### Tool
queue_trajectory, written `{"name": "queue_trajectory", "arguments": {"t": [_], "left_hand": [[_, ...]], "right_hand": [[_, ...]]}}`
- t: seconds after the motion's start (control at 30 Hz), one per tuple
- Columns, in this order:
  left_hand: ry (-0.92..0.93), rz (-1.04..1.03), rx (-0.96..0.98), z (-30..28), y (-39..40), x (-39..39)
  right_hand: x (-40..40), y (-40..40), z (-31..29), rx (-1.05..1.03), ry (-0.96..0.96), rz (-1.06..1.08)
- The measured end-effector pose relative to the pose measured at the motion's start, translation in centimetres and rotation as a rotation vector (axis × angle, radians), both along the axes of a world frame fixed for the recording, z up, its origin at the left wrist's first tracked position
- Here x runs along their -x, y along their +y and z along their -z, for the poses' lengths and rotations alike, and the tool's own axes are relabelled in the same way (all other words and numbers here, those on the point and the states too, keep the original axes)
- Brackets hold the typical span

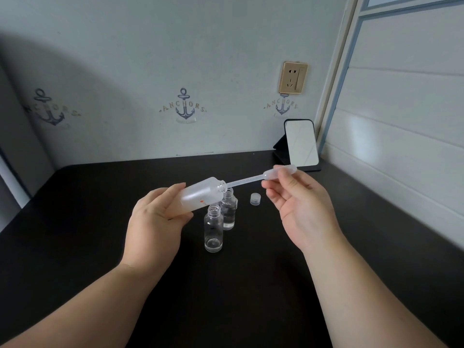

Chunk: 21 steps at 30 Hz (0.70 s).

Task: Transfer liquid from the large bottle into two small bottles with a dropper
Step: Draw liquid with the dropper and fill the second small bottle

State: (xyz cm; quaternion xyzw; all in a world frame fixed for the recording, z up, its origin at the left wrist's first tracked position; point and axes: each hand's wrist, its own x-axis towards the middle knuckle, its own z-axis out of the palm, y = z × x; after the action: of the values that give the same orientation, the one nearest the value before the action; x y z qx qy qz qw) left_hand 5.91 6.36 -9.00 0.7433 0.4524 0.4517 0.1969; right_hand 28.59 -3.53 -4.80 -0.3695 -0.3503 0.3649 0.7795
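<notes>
Dropper of soft translucent plastic (253,180), pinched at its squeezable bulb by the right hand (300,207), reaches its tip into the mouth of the tilted frosted large bottle (203,194). Left hand (155,222) wraps that light, probably slick bottle round its body, above two clear glass small bottles (214,231), likely fragile, standing uncapped on the black table (251,285).

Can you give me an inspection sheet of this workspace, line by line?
Surface: dark tabletop, against a wall.
Job's things: frosted large bottle tilted, mouth toward the right; dropper with its tip at that mouth; two small clear bottles upright and uncapped, near one, far one with some liquid.
Clutter: small clear cap on the table; mirror on a dark stand at the back.
Hands: left hand holds the large bottle; right hand pinches the dropper bulb.
Cables: nothing seen.
Surroundings: anchor-print wall, gold wall socket, white panelling at right.
</notes>
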Motion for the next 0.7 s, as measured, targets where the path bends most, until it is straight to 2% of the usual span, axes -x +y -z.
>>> {"name": "queue_trajectory", "arguments": {"t": [0.43,0.7], "left_hand": [[-0.069,-0.034,0.057,0.0,0.3,0.1],[-0.14,0.012,0.176,-0.2,0.3,0.1]], "right_hand": [[-2.4,-0.5,-0.2,-0.079,0.271,0.055],[-3.0,-0.7,-0.3,-0.112,0.412,0.119]]}}
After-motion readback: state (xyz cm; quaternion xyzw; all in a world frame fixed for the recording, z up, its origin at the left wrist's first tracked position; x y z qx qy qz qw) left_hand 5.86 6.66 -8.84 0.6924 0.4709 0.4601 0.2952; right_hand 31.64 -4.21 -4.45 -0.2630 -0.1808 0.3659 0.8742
